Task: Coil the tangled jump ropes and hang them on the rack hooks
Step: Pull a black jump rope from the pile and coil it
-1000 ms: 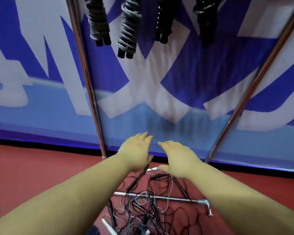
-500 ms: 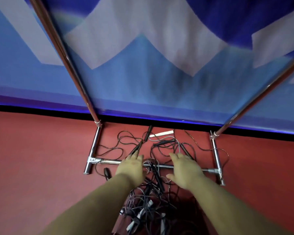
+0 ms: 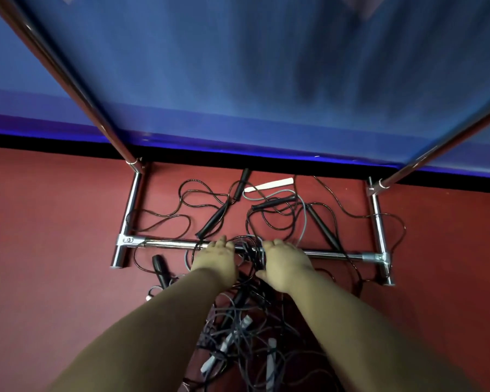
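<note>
A tangle of thin black and grey jump ropes [image 3: 238,321] lies on the red floor, spread over and under the rack's chrome bottom crossbar [image 3: 337,254]. Loose handles lie beyond the bar: two black handles [image 3: 212,222] [image 3: 323,227] and a white handle [image 3: 269,184]. My left hand [image 3: 215,257] reaches down onto the ropes at the bar, its fingers stretched forward. My right hand [image 3: 285,264] sits beside it with its fingers curled down over a black clump of rope [image 3: 249,254] at the bar. The rack hooks are out of view.
The rack's two chrome posts [image 3: 68,80] [image 3: 450,137] rise from floor feet [image 3: 130,210] [image 3: 379,230] on either side. A blue banner wall [image 3: 238,80] stands close behind. Another black handle [image 3: 159,268] lies left of my arms. Red floor [image 3: 54,222] spreads to both sides.
My view dropped from the hanging coiled ropes to the floor. Both hands went down from mid-air to the tangle at the crossbar, and the right hand's fingers curled over the ropes.
</note>
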### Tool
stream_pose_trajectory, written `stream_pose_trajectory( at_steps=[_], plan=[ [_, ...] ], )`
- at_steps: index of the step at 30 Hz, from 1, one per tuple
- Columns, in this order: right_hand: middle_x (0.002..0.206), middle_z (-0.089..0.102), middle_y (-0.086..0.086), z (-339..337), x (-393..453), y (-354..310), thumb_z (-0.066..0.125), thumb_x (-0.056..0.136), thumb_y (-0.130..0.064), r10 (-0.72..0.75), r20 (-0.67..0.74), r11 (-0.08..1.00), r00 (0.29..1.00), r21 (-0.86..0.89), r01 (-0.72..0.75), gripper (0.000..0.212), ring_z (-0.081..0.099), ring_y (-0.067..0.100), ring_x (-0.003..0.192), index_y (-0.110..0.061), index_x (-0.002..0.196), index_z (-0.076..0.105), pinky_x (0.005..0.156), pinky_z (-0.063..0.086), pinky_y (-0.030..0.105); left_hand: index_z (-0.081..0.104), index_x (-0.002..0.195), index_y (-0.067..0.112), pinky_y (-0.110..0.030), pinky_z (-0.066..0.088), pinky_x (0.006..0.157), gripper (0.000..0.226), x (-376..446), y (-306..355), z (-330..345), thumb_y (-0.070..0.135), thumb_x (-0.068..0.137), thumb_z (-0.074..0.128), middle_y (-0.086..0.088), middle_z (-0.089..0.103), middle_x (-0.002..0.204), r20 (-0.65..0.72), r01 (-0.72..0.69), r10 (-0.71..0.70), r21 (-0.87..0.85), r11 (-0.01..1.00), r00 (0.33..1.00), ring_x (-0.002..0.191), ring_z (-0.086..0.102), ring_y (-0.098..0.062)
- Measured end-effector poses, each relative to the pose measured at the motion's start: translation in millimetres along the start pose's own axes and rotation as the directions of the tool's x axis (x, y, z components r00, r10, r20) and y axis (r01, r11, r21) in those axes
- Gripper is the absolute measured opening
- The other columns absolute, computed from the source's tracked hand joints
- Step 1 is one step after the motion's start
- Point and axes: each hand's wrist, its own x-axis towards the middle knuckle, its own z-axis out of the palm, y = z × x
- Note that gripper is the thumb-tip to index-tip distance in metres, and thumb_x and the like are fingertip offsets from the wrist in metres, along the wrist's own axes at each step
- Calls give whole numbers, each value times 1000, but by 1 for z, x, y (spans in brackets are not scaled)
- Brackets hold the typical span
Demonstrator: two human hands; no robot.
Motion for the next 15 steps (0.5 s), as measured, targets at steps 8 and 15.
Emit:
stream_pose_trajectory(
  at_steps=[8, 15],
  plan=[
    [144, 39, 8, 30, 45, -8, 55, 92, -37, 23, -34, 1000, 999, 18, -22, 57, 36, 27, 133, -13, 140, 35, 107, 30, 35, 29, 148, 16, -36, 32, 111, 60, 45, -14, 10, 26, 94, 52, -12, 38, 149, 20, -5, 9, -190, 982, 1000, 137, 35, -28],
    [127, 57, 5, 52, 62, -14, 51, 92, -14, 165, -239, 959, 957, 264, -100, 37, 53, 26, 118, -20, 129, 49, 94, 40, 31, 40, 143, 20, -30, 34, 106, 59, 53, -25, 28, 19, 88, 62, -12, 49, 136, -62, -20, -5, -400, 916, 998, 128, 46, -29]
  ],
)
